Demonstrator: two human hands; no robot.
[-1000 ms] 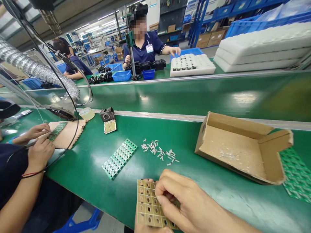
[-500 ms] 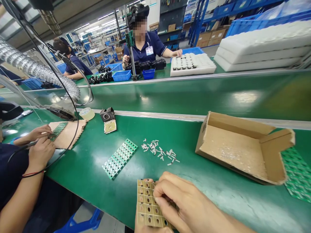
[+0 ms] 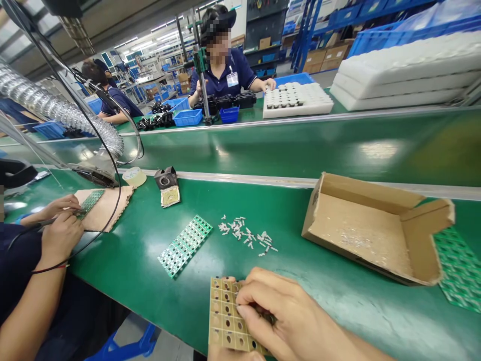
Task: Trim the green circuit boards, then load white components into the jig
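Observation:
A tan circuit board panel (image 3: pixel 230 323) with rows of round holes is at the bottom middle. My left hand (image 3: pixel 235 354) grips this panel from underneath; its thumb shows at the near edge and fingertips at the far edge. Over the panel's right part lies my right hand (image 3: pixel 291 311), thumb and index finger pinched together at its surface. Whatever is between those fingertips is hidden. Beyond my hands, small silvery strip-like pieces (image 3: pixel 246 233) lie scattered. To their left rests a green circuit board panel (image 3: pixel 185 245) with rows of dark holes.
An open cardboard box (image 3: pixel 364 230) holding small clear pieces stands right, beside more green boards (image 3: pixel 460 271). A co-worker's hands (image 3: pixel 63 225) handle a board at left. A black block-like device (image 3: pixel 167 186) and tape roll (image 3: pixel 134 176) sit behind. Another person works across the divider (image 3: pixel 263 150).
The tan panel and my hands have shifted very slightly left; my right hand stays pinched over it. Across the bench, the co-worker's hand has moved slightly left along the white tray.

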